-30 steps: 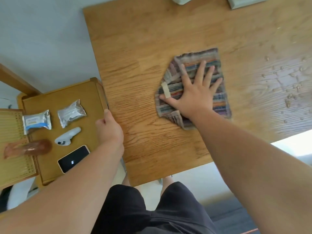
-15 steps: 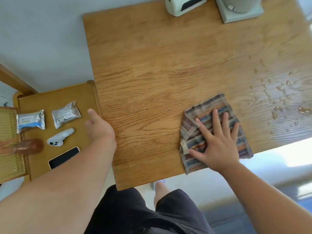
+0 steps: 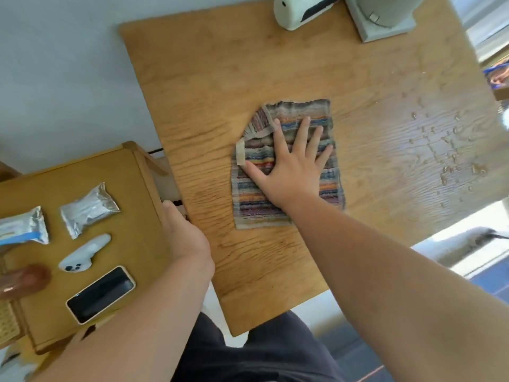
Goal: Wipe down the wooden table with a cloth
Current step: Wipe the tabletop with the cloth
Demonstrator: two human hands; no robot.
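Note:
A striped, multicoloured cloth (image 3: 300, 114) lies flat near the middle of the wooden table (image 3: 220, 78), its upper left corner folded over. My right hand (image 3: 292, 172) presses down on the cloth with the fingers spread. My left hand (image 3: 183, 235) rests against the table's left edge, fingers curled at the rim and thumb pointing up. Water droplets (image 3: 446, 150) are scattered over the right side of the table.
A white device (image 3: 297, 9) and a grey base (image 3: 385, 23) stand at the table's far edge. A lower wooden side table (image 3: 132, 177) to the left carries two foil packets (image 3: 88, 208), a white controller (image 3: 85, 253), a phone (image 3: 100, 295) and a brown object (image 3: 24, 279).
My right hand slid the cloth from the near right edge back up toward the middle of the table. My left hand stayed at the left edge.

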